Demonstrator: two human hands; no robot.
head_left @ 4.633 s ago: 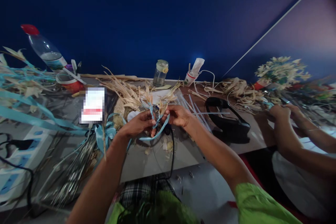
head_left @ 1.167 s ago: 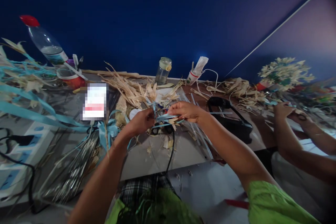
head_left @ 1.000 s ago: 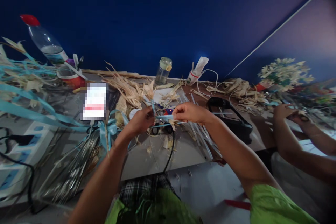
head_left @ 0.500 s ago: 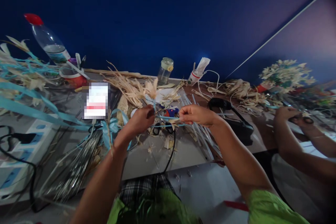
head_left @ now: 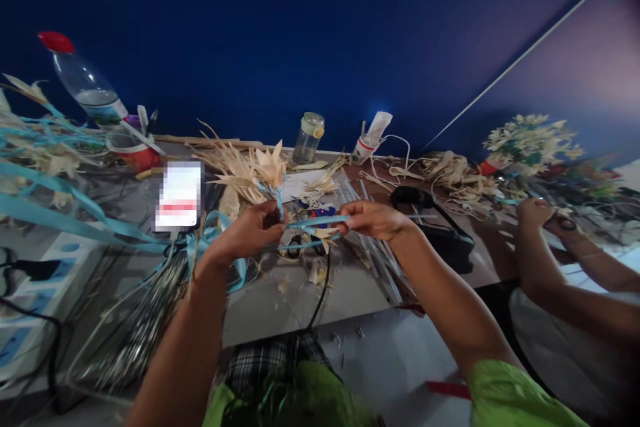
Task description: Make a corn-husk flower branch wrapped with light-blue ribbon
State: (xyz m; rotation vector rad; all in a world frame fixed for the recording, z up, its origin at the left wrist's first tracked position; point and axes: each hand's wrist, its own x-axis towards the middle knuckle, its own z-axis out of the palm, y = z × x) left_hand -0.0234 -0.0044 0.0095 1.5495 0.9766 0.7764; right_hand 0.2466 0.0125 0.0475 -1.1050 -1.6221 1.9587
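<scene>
Right grip (head_left: 373,219) pinches blue ribbon (head_left: 320,221), forearm (head_left: 440,283) angled inward.

Ribbon (head_left: 320,220) spans left hand (head_left: 250,230) to right hand (head_left: 373,219), above worktop (head_left: 260,313). Flower (head_left: 273,163) upright in left hand. Husks (head_left: 233,163) behind that, jar (head_left: 309,137) at back, cup (head_left: 363,153) right of jar. Wires (head_left: 145,333) front left, power strip (head_left: 43,297) further left. Bouquet (head_left: 531,140) back right.

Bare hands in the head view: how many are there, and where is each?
4. Centre: the person's left hand holds a light-blue-wrapped stem; their right hand pinches flat light-blue ribbon. Far right: a co-worker's nearer hand and other hand, partly hidden.
</scene>
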